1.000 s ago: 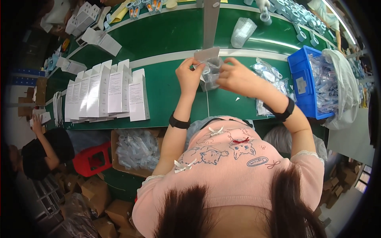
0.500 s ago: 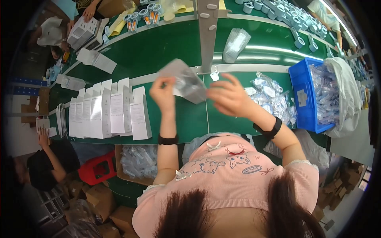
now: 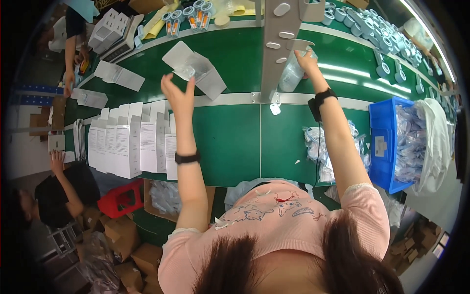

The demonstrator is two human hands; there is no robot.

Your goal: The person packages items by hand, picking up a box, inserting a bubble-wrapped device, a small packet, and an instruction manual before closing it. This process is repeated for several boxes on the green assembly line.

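My left hand [image 3: 178, 92] has its thumb and fingers apart beside an open white carton [image 3: 211, 81]. The carton lies tilted on the far green surface, its flap toward the upper left and something clear at its mouth. Beyond the metal post, my right hand [image 3: 307, 62] is closed around the upper end of a clear plastic-wrapped bundle [image 3: 291, 77], whose contents I cannot make out. Near my right forearm lies a heap of small clear bags with white and pale blue parts [image 3: 327, 147]. Several upright white cartons [image 3: 120, 149] stand in a row beside my left forearm.
A metal post [image 3: 277, 54] rises between my hands. At the right stands a blue bin [image 3: 384, 139] full of bagged parts. Two more open cartons [image 3: 120, 76] lie far left. Pale blue ring-ended parts [image 3: 374, 34] cover the far right. Co-workers' hands show at the left.
My left hand has moved the white carton up and left onto the far surface and let go of it. My right hand has reached forward and taken hold of the plastic-wrapped bundle.
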